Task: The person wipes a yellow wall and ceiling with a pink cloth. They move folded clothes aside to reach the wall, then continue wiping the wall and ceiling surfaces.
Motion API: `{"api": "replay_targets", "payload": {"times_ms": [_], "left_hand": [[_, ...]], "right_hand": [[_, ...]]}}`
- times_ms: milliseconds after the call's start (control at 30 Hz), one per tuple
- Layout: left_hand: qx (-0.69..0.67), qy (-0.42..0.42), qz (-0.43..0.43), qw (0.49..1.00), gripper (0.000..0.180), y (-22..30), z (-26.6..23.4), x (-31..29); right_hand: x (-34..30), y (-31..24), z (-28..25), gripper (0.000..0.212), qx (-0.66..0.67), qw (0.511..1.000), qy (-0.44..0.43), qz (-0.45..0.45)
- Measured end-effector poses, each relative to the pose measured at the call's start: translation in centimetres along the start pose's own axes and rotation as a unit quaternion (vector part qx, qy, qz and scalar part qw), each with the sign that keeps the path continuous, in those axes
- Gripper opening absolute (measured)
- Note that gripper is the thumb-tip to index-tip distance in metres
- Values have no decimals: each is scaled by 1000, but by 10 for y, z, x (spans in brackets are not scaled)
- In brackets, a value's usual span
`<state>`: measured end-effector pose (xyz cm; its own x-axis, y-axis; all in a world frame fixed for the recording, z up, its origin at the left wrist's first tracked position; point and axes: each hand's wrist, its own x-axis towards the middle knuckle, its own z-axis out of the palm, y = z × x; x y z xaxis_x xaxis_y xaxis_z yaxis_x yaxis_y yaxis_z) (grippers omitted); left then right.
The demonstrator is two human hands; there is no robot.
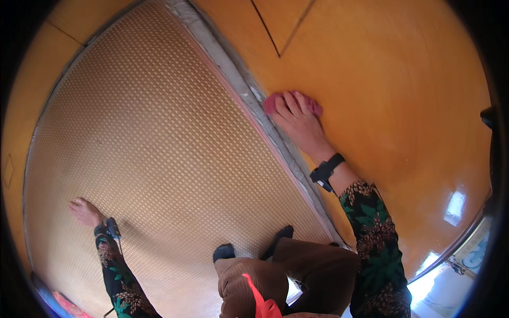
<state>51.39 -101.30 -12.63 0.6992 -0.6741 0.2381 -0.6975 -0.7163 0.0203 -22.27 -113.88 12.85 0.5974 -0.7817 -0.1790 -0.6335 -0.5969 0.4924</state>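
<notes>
My right hand (301, 123) presses a dark pink cloth (316, 107) onto the glossy orange-brown surface (403, 106), close beside the mat's edge. Its fingers are bent over the cloth. Off to the left, my left hand (85, 211) rests on the woven tan mat (159, 116); it seems to hold nothing, and its fingers are small and partly turned from view. Both wrists carry dark bands with a small device, and the sleeves are dark with green and tan leaf patterns.
A grey padded strip (249, 95) with a pink border runs along the mat's right side. My legs in brown trousers (313, 265) and dark socks are on the mat. Something red (265, 306) hangs at the lower middle. Blue and red fabric (66, 305) lies at the lower left.
</notes>
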Motion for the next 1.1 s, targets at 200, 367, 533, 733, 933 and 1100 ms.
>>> {"api": "replay_targets", "payload": {"times_ms": [200,367,533,733,933,1100], "left_hand": [[-37,-365,29,930,55,-6,-30,39],[-245,-382,67,888,67,116,-112,-89],[-295,-473,183,810,48,215,-295,-218],[-430,-596,84,673,55,285,-495,-258],[-618,-519,81,585,66,323,-677,-262],[-683,-529,-152,480,52,328,-754,-190]], "right_hand": [[2,-3,8,26,-56,998,24,-2],[-27,-19,9,26,0,982,-183,-53],[-112,-26,-28,13,250,907,-336,32],[-144,-13,-191,38,855,287,-251,351],[-136,15,-380,43,884,183,-132,409],[-129,52,-501,70,863,430,-33,263]]}}
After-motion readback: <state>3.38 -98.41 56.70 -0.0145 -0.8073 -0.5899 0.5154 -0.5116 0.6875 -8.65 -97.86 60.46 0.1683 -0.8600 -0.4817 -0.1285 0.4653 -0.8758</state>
